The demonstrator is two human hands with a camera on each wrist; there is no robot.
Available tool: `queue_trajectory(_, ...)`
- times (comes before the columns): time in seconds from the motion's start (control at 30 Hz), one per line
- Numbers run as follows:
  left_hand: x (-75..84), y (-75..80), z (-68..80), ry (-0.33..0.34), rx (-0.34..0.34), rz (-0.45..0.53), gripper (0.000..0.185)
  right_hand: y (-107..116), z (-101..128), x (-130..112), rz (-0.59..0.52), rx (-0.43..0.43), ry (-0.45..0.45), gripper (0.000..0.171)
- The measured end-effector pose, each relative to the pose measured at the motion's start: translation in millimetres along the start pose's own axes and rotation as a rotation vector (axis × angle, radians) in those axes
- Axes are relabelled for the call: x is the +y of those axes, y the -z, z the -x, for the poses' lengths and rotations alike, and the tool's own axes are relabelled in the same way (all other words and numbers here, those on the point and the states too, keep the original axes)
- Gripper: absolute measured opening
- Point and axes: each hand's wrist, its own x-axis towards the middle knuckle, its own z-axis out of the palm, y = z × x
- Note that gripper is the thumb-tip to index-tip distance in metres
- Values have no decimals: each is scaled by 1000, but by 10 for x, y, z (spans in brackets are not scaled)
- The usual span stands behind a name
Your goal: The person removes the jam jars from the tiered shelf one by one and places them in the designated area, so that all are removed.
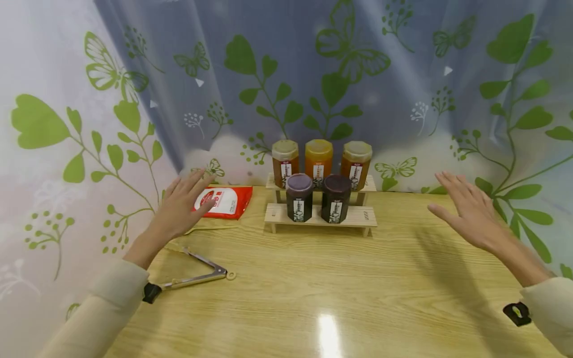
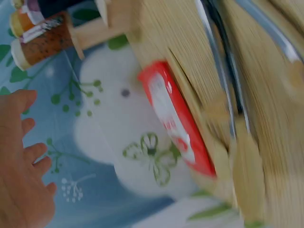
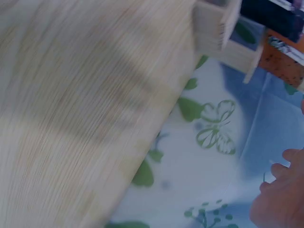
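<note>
Cream sleeve (image 1: 112, 298) behind it, the left hand (image 1: 181, 206) hovers left of the rack (image 1: 276, 214), holding nothing, fingers extended. Front-left of the rack, steel tongs (image 1: 217, 271) lie splayed; likely light and stiff, best gripped round their 2 arms. Their long axis runs roughly sideways, ring end pointing right. Just left of the rack, a red packet (image 1: 228, 201) lies lengthwise sideways, probably soft and slick: pinch its edge. Right of the rack, the right hand (image 1: 474, 219) is empty too, well apart from the other.
</note>
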Motion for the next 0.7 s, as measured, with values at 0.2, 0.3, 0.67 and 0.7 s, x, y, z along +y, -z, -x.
queue_trajectory(0.2, 160, -235, -50, 142, -59, 367, 62, -40, -116, -187, -272, -82, -74, 72)
queue_trajectory(0.3, 240, -391, -66, 226, -89, 519, 61, -116, -181, -270, -396, -127, -121, 70)
queue_trajectory(0.67, 590, -1039, -286, 461, -87, 938, 59, -472, -333, -535, -672, -199, -208, 71)
queue_trajectory(0.7, 612, -1077, -303, 477, -88, 982, 58, -505, -349, -563, -692, -199, -212, 71)
